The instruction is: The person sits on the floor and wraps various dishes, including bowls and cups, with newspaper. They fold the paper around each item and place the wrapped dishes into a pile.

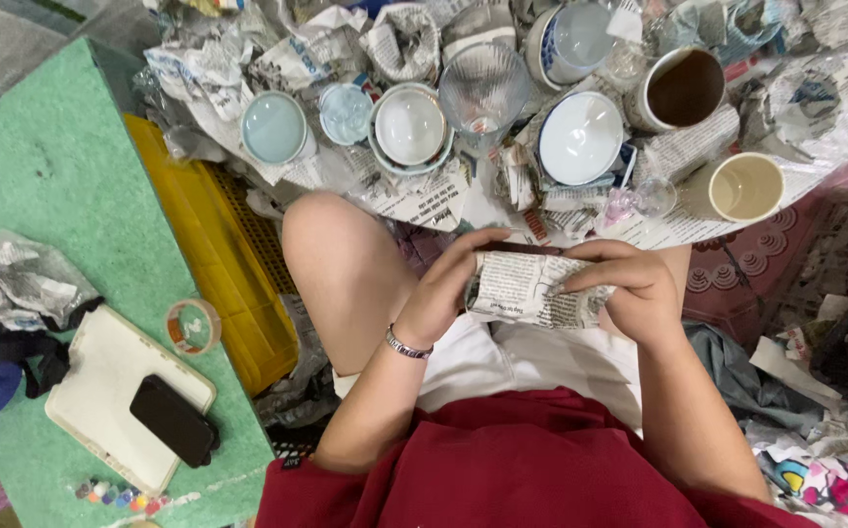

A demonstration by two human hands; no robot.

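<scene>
Crumpled newspaper [414,196] covers the floor ahead, strewn with bowls [409,125] and cups [744,186]. Over the lap, the left hand [443,288] and right hand [639,293] both clasp a newspaper-wrapped bundle [531,288], fingers curled around its ends; what it wraps is probably a cup, though hidden.

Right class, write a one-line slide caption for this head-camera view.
Both hands, left hand and right hand, grip a newspaper-wrapped item above cups and bowls on newspaper.
</scene>
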